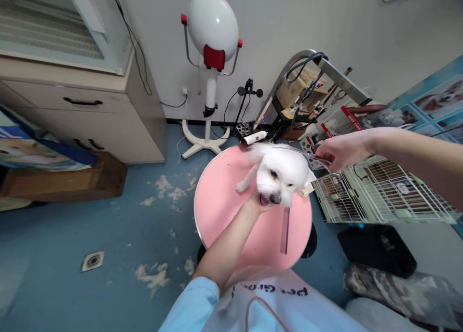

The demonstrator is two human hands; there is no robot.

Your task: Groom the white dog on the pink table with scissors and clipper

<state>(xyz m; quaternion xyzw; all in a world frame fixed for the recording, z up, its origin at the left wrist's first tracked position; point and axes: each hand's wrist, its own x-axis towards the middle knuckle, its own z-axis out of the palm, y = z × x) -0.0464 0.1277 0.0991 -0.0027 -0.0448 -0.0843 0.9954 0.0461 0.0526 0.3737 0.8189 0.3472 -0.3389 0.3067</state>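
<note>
A small white dog [285, 170] stands on a round pink table [220, 202], its head toward me and its mouth partly open. My left hand [255, 203] reaches up from below and grips the dog's chin; the fingers are partly hidden under the jaw. In my right hand [340, 152] are scissors [306, 153], with the thin blades lying along the top of the dog's head. Whether the blades are apart is hard to make out. A comb [285, 231] lies on the table below the dog's head.
White clippers [255, 137] lie behind the table. Further back stand a dryer [213, 21] on a wheeled base and a curved metal arm [340, 79]. Wire cages [383, 190] are on the right, a cabinet [90, 125] on the left. Hair tufts [154, 276] litter the blue floor.
</note>
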